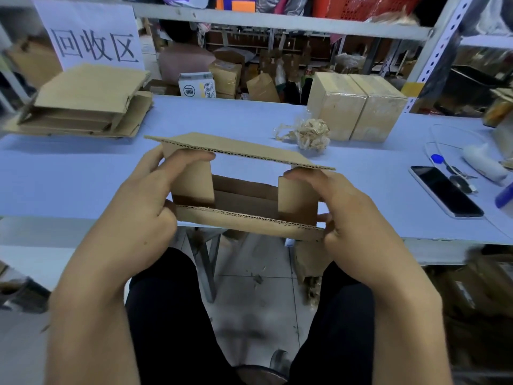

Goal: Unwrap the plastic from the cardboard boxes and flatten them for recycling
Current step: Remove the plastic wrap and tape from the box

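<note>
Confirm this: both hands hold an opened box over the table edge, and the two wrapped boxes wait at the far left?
Not quite. The head view shows the two wrapped boxes at the far right; flattened cardboard lies far left. Both the left hand and right hand hold the opened box.

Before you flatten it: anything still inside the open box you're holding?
The box, held by both hands, shows only bare cardboard through its middle gap. The two folded-in side flaps cover its ends, so those stay unseen.
</note>
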